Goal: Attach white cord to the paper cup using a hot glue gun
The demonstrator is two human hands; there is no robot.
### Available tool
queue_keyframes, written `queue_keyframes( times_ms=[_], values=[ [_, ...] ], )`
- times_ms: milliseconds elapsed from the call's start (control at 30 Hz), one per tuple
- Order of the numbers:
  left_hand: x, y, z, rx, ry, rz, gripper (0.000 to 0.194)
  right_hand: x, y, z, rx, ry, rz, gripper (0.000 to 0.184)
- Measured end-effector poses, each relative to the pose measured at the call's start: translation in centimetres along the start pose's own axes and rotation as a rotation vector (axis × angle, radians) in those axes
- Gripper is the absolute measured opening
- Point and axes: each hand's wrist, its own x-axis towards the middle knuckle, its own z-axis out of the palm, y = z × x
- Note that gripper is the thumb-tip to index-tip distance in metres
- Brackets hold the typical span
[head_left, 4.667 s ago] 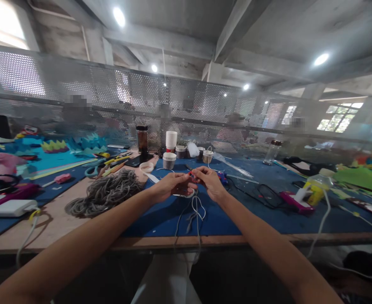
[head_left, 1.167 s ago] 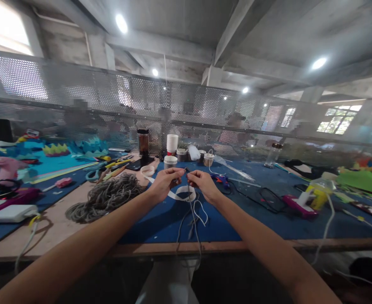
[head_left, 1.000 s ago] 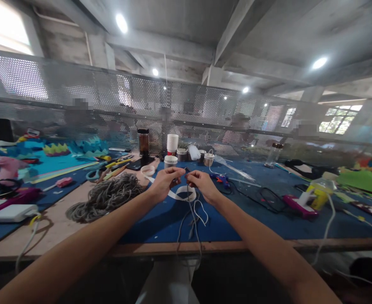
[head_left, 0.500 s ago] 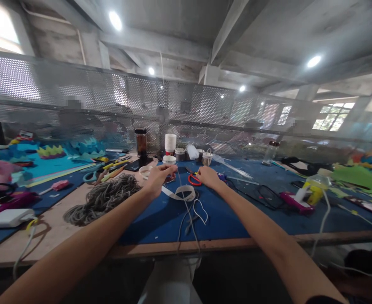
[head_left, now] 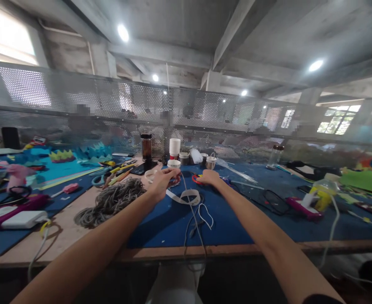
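My left hand [head_left: 164,183] is closed in a pinch on a thin grey cord [head_left: 184,180], which runs down from the fingertips over the table's front edge. My right hand [head_left: 208,177] is curled on the red-handled scissors [head_left: 196,179]; its fingers are partly hidden from me. Between my hands a white printed measuring tape [head_left: 190,196] lies in a loop, and the cord crosses it. A white string [head_left: 207,216] curls just in front. Left of my left hand sits a heap of grey cord [head_left: 114,202].
At the back stand a brown bottle [head_left: 146,147], stacked paper cups [head_left: 174,147] and small pots [head_left: 210,162]. A yellow liquid bottle [head_left: 327,192] and a purple power strip [head_left: 304,207] are on the right. Blue paper [head_left: 75,162] and tools lie left. A mesh panel [head_left: 205,114] closes the back.
My right hand has shifted slightly left onto the scissors' handles, and the scissors have moved a little. My left hand keeps its pinch on the cord. The whole view has shifted slightly.
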Motion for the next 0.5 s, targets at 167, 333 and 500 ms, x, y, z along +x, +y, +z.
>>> queue_keyframes(
  times_ms=[167,333,500],
  values=[
    [0.4,-0.2,-0.4,-0.012,0.013,0.007,0.033,-1.1,1.0,-0.6,0.505,-0.099,-0.007,0.037],
    [0.7,-0.3,-0.6,-0.034,0.046,0.024,0.032,-5.5,0.5,-0.4,0.971,-0.156,-0.130,0.038],
    [0.8,-0.3,-0.5,-0.067,0.078,0.028,0.029,-12.6,-1.1,-0.6,1.440,-0.421,-0.304,0.026]
  ],
)
